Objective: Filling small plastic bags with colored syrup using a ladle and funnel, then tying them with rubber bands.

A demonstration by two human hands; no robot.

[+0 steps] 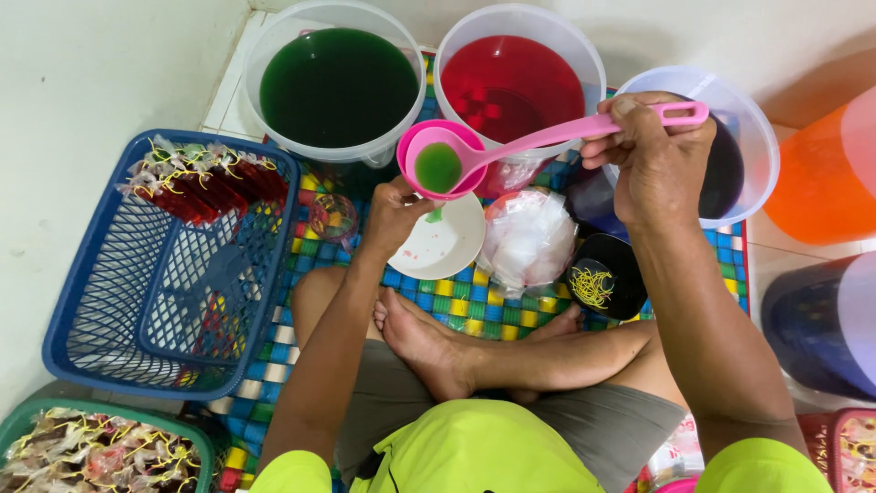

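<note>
Gripping pink ladle (511, 151) handle, right hand (655, 160) closed tight; left hand (394, 216) grip clasps pink funnel (442, 161).

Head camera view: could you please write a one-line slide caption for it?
Right hand holds a pink ladle of green liquid over a pink funnel steadied by the left hand.
</note>
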